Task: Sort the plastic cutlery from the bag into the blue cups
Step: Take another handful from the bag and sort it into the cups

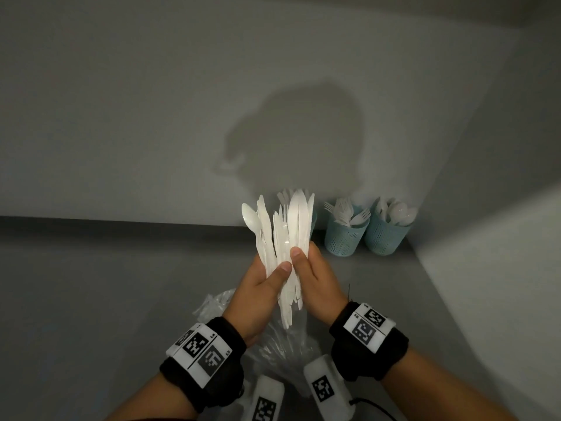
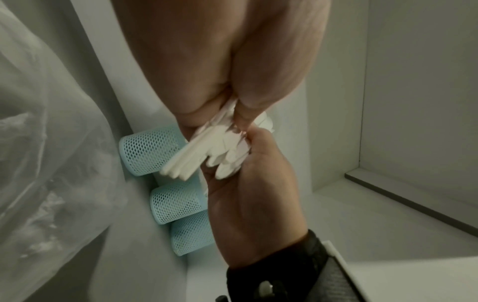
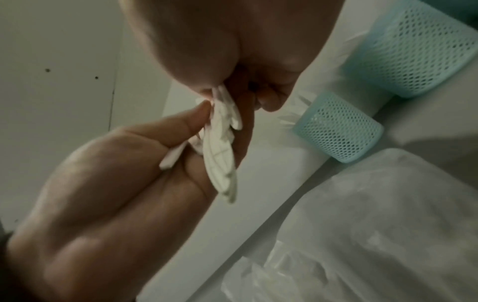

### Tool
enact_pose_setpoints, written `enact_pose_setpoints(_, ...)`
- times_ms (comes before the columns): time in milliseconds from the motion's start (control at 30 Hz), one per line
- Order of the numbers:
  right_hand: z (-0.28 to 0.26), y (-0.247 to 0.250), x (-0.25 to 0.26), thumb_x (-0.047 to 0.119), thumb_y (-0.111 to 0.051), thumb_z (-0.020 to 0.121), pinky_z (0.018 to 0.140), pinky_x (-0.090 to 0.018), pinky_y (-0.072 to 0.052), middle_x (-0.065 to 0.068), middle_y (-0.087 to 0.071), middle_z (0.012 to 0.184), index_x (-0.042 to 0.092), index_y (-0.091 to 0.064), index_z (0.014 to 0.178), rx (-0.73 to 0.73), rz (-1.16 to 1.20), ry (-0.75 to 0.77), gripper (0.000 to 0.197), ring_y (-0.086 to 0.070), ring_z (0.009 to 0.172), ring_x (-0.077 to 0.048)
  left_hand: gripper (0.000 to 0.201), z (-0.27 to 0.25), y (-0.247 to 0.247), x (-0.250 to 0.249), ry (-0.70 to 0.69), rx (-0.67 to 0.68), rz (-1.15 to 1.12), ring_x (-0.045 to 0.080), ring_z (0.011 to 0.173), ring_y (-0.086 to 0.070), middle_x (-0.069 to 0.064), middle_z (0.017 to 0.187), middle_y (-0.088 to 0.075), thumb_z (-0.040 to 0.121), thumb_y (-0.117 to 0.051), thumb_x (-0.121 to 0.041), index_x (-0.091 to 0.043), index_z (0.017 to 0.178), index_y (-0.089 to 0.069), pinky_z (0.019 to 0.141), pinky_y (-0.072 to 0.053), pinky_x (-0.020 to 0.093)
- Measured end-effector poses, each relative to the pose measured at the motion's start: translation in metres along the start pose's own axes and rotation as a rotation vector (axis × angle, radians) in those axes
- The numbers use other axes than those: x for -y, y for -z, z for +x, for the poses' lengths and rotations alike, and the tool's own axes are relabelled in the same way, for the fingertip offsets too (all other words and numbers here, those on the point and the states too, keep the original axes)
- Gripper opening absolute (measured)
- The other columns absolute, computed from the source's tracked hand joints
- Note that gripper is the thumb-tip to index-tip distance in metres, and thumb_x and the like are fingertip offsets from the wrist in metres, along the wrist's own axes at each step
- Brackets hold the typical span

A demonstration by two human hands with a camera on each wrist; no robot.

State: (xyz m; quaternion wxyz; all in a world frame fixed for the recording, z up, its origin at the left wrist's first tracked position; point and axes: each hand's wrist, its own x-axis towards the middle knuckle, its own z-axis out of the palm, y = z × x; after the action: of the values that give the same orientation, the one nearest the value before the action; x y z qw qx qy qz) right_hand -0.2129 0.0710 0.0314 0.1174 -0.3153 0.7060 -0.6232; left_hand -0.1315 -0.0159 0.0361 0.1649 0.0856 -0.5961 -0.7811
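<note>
bag [image 1: 273, 344]: near, slack on surface | left hand [image 1: 258, 296] and right hand [image 1: 315, 281]: each grip closed round cutlery bundle [image 1: 282, 238], held upright above bag | advice: peel off one type, keep rest clamped | blue cups [image 1: 346, 235]: far, partly filled
</note>
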Motion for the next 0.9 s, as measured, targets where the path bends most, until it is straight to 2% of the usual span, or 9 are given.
enact_pose_setpoints(67, 0.000, 0.003, 0.004, 0.020, -0.036, 0.101, 0.091, -0.024, -0.051, 0.003, -0.066, 0.109, 0.029, -0.053, 0.110, 0.038, 0.086, -0.060, 0.022, -0.064, 0.104, -0.009, 0.033, 0.000, 0.002, -0.001, 0.015, -0.005, -0.032, 0.016, 0.112, -0.065, 0.002, 0.122, -0.068, 0.099, -0.044, -0.011, -0.028, 0.125, -0.054, 0.094, -0.052, 0.032)
enact_pose_setpoints(133, 0.002, 0.007, 0.005, 0.019, -0.037, 0.101, 0.089, -0.023, -0.052, 0.003, -0.068, 0.105, 0.027, -0.057, 0.106, 0.065, 0.063, -0.074, 0.022, -0.065, 0.101, -0.009, 0.034, 0.000, 0.004, -0.001, 0.010, -0.003, -0.028, 0.018, 0.114, -0.064, 0.003, 0.123, -0.068, 0.098, -0.045, -0.009, -0.025, 0.127, -0.052, 0.095, -0.052, 0.034)
enact_pose_setpoints(233, 0.005, 0.011, 0.002, 0.024, -0.038, 0.100, 0.091, -0.033, -0.052, -0.004, -0.067, 0.108, 0.015, -0.058, 0.113, 0.076, -0.138, -0.027, 0.026, -0.065, 0.101, -0.016, 0.039, -0.001, 0.004, 0.001, -0.007, -0.020, 0.029, 0.017, 0.117, -0.062, 0.003, 0.127, -0.065, 0.099, -0.044, -0.009, -0.022, 0.136, -0.046, 0.098, -0.049, 0.035)
enact_pose_setpoints(367, 0.006, 0.007, 0.003, 0.021, -0.036, 0.100, 0.084, -0.023, -0.049, -0.007, -0.059, 0.109, 0.012, -0.058, 0.115, 0.039, -0.341, 0.105, 0.028, -0.060, 0.098, -0.014, 0.038, 0.001, 0.000, 0.003, -0.033, -0.085, 0.109, 0.009, 0.114, -0.062, -0.005, 0.125, -0.065, 0.099, -0.044, -0.009, -0.039, 0.121, -0.050, 0.092, -0.050, 0.026)
enact_pose_setpoints(433, 0.007, 0.005, 0.003, 0.021, -0.037, 0.100, 0.079, -0.025, -0.048, -0.009, -0.058, 0.102, 0.008, -0.058, 0.107, -0.019, -0.376, 0.098, 0.025, -0.059, 0.092, -0.017, 0.037, 0.003, -0.001, 0.004, -0.027, -0.094, 0.129, 0.009, 0.112, -0.063, -0.004, 0.123, -0.065, 0.099, -0.044, -0.009, -0.036, 0.124, -0.050, 0.093, -0.051, 0.028)
enact_pose_setpoints(533, 0.009, 0.004, 0.008, 0.022, -0.035, 0.100, 0.072, -0.033, -0.053, -0.005, -0.059, 0.087, 0.011, -0.051, 0.095, -0.075, -0.168, -0.059, 0.019, -0.061, 0.078, -0.018, 0.033, 0.004, 0.002, 0.005, 0.044, -0.101, 0.075, 0.014, 0.091, -0.071, 0.004, 0.102, -0.071, 0.099, -0.043, -0.004, -0.017, 0.129, -0.048, 0.081, -0.057, 0.031)
enact_pose_setpoints(600, 0.014, 0.007, 0.013, 0.020, -0.033, 0.100, 0.069, -0.030, -0.051, 0.002, -0.056, 0.075, 0.017, -0.047, 0.091, -0.109, -0.065, -0.096, 0.018, -0.057, 0.068, -0.012, 0.026, 0.002, 0.006, 0.005, 0.075, -0.116, 0.064, 0.017, 0.078, -0.069, 0.007, 0.086, -0.067, 0.099, -0.042, -0.003, -0.009, 0.123, -0.048, 0.077, -0.059, 0.034)
enact_pose_setpoints(767, 0.025, 0.010, 0.018, 0.019, -0.035, 0.101, 0.047, -0.017, -0.037, 0.001, -0.039, 0.061, 0.010, -0.040, 0.085, -0.037, 0.057, -0.142, 0.019, -0.039, 0.047, -0.006, 0.020, 0.003, 0.014, 0.004, 0.095, -0.163, 0.076, 0.019, 0.076, -0.064, 0.011, 0.086, -0.062, 0.099, -0.043, -0.007, -0.011, 0.118, -0.049, 0.080, -0.058, 0.037)
enact_pose_setpoints(900, 0.036, 0.012, 0.015, 0.027, -0.037, 0.100, 0.052, -0.022, -0.034, 0.003, -0.036, 0.057, 0.013, -0.045, 0.076, 0.063, 0.070, -0.214, 0.029, -0.035, 0.049, -0.008, 0.021, 0.010, 0.024, 0.000, 0.079, -0.172, 0.066, 0.018, 0.074, -0.064, 0.009, 0.083, -0.062, 0.099, -0.043, -0.007, -0.004, 0.119, -0.048, 0.077, -0.059, 0.034)
